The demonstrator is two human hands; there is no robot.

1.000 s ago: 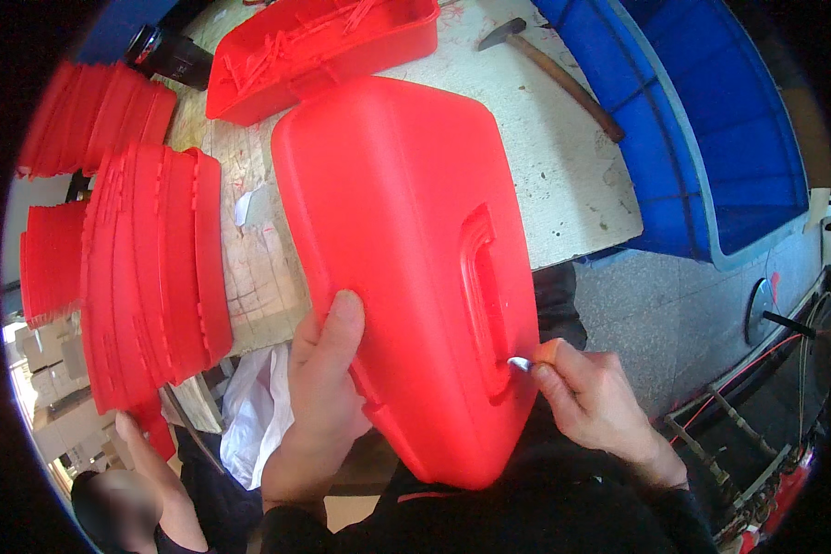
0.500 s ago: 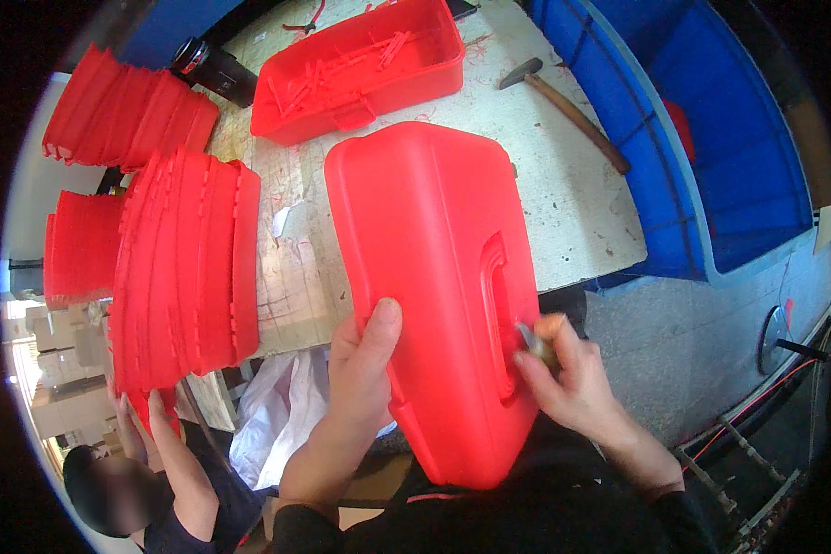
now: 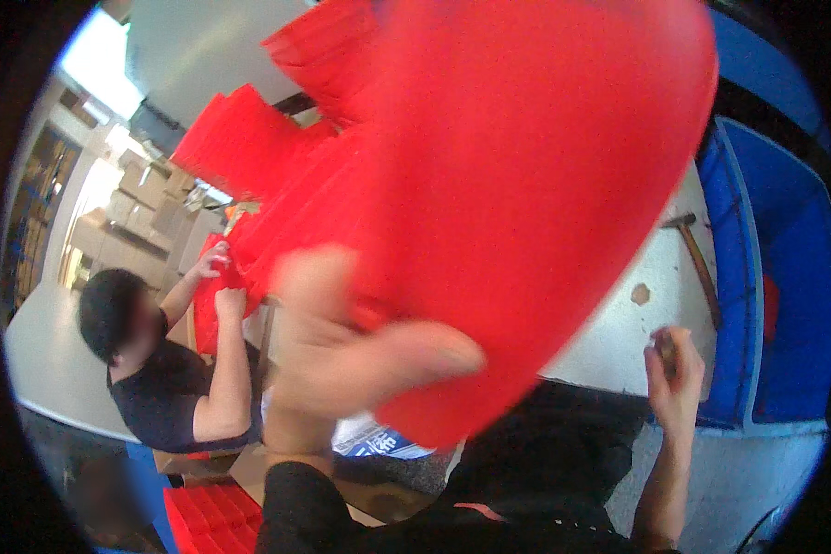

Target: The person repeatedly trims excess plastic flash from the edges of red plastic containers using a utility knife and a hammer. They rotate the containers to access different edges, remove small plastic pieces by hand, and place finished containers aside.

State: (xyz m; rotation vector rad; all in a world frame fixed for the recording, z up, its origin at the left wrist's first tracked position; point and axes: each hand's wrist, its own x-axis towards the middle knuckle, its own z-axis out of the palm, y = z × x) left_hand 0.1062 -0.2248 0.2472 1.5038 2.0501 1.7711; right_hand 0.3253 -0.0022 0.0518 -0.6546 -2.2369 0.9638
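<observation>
A large red plastic case (image 3: 545,185) is raised close in front of me, blurred by motion and covering much of the table. My left hand (image 3: 351,342) grips its lower left edge, thumb lying over the face turned to me. Apart from the case, to the right, my right hand (image 3: 679,374) is closed near the table's front edge. Between its fingers is a small knife (image 3: 665,347), mostly hidden; its blade does not show clearly now.
Stacked red plastic parts (image 3: 245,138) stand left of the case. A hammer (image 3: 697,268) lies on the worktable (image 3: 609,337), beside a blue crate (image 3: 743,277). At the left a co-worker (image 3: 175,379) handles red parts. More red parts (image 3: 212,517) sit lower left.
My left hand has lifted the red case up toward me. My right hand, with the knife, has left the case's handle side and moved right. The view has swung left.
</observation>
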